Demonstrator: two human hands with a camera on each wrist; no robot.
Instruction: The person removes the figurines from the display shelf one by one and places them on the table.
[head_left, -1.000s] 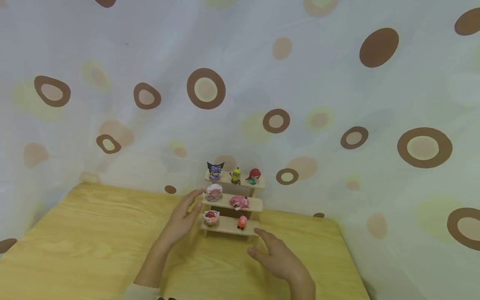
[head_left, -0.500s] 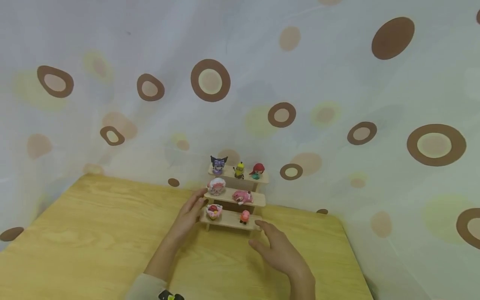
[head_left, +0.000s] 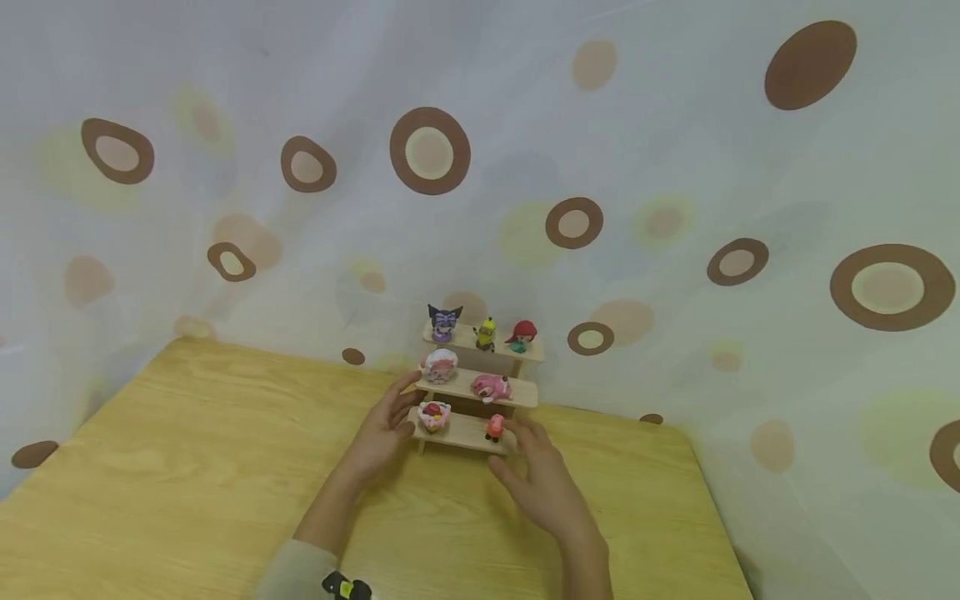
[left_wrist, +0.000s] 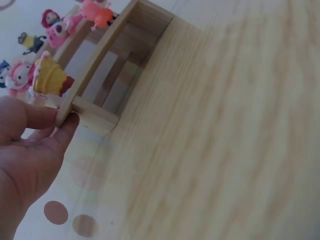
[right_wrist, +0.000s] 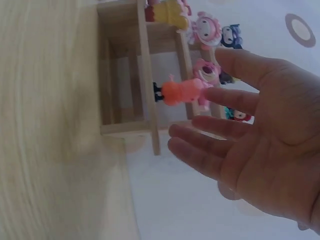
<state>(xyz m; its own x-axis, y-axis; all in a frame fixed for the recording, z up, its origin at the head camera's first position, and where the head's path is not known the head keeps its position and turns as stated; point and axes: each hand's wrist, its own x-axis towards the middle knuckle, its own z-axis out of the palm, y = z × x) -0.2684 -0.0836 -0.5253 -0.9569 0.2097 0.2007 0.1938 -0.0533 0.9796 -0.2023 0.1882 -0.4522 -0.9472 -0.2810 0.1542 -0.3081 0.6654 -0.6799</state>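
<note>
The left hand point(head_left: 381, 437) is pinching the left end of the lowest shelf point(head_left: 467, 431) of the three-tier wooden display stand point(head_left: 462, 382), which is standing on the tabletop point(head_left: 187, 450). The right hand point(head_left: 546, 487), fingers spread apart, is hovering beside the pig figurine point(head_left: 495, 427).

The left hand point(head_left: 380, 437) pinches the left end of the wooden shelf point(head_left: 465, 432), while the right hand point(head_left: 546, 483), fingers spread, hovers by its right end, contact hard to tell.

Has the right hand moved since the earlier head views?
Yes: against the shelf, the right hand has moved left and forward, closer to the orange figure.
</note>
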